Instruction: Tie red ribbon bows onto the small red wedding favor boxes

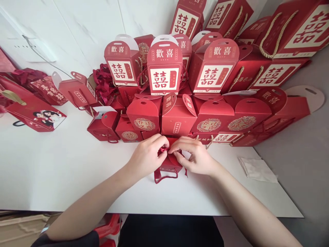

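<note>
A small red gift box [170, 165] stands on the white table in front of me, a dark red cord handle [166, 178] hanging from its near side. Above its top, my left hand [149, 152] pinches a red ribbon [163, 149] between thumb and forefinger. My right hand [194, 154] meets it from the other side, its thumb and fingertips closed close to the ribbon; what exactly lies between them is hidden. One ribbon end [186, 173] dangles at the box's right side. Both hands cover much of the box top.
Stacked red gift boxes [164, 68] with white labels rise just behind the hands. Red ribbons [102, 84] lie bunched at the back left, near a box with a printed couple [47, 118]. A folded white cloth [257, 169] rests at right. Below the table edge is a red stool [109, 226].
</note>
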`<state>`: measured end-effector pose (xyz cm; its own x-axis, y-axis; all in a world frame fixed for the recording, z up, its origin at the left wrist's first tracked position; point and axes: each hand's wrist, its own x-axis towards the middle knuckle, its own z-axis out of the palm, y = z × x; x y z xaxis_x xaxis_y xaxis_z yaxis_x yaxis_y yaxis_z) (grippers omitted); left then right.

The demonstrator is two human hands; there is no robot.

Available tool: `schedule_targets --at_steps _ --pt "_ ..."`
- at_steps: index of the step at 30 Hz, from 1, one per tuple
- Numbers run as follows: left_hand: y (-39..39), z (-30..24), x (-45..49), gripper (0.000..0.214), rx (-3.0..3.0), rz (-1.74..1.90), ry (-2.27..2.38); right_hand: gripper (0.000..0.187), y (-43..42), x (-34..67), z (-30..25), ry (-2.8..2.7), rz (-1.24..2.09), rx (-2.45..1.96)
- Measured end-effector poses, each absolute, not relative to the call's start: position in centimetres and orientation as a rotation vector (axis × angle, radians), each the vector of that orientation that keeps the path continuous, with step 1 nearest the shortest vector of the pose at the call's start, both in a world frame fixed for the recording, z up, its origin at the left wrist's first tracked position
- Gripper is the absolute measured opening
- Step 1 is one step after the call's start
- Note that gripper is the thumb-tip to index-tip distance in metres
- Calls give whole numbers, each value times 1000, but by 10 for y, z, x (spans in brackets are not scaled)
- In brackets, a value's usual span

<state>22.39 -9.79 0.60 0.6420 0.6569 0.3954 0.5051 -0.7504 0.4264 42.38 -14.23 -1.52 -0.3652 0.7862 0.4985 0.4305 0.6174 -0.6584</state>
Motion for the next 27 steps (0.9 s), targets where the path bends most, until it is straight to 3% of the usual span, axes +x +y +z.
schedule_targets --at_steps 12,27 --pt "-80 2 215 14 2835 992 433 19 -145 416 -5 -1879 757 -1197" --pt "-80 2 215 11 2766 938 560 11 -144 416 -8 -1835 720 -1249"
